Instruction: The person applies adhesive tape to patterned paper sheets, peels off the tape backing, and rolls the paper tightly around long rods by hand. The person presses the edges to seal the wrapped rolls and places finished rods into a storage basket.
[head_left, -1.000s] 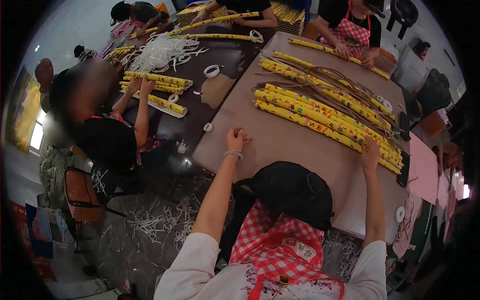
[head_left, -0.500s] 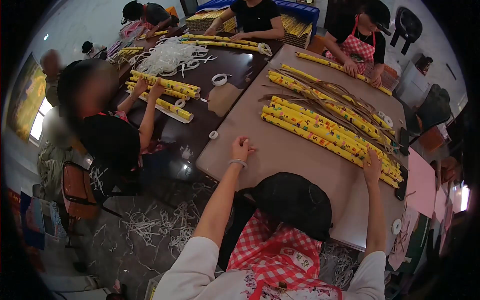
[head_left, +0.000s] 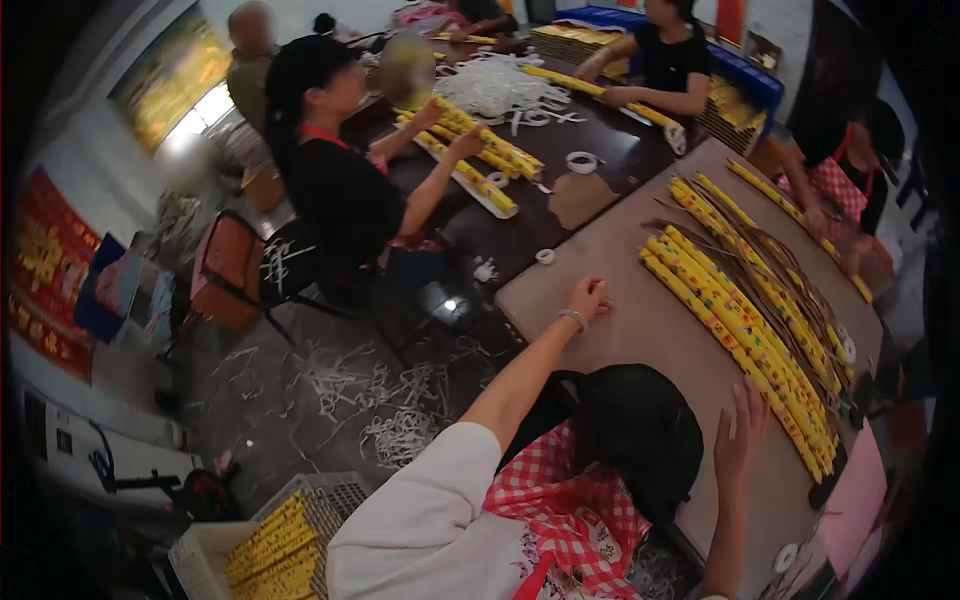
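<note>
My left hand is over the near left part of the brown table, its fingers loosely curled and the thumb apart, with no object visible in it. My right hand has its fingers spread, beside the near side of a row of yellow patterned tubes; whether it touches them I cannot tell. Several tubes lie side by side there, slanting away from me. Behind them, brown strips lie across more yellow tubes.
Across the dark table, one person holds yellow tubes near a pile of white strips. Another handles a long tube. A white tape roll sits near the table edge. A crate of yellow tubes stands at lower left.
The view has turned left, bringing the crate into sight. My right hand has come off the tubes and its fingers have spread. The left hand stays near the same table spot.
</note>
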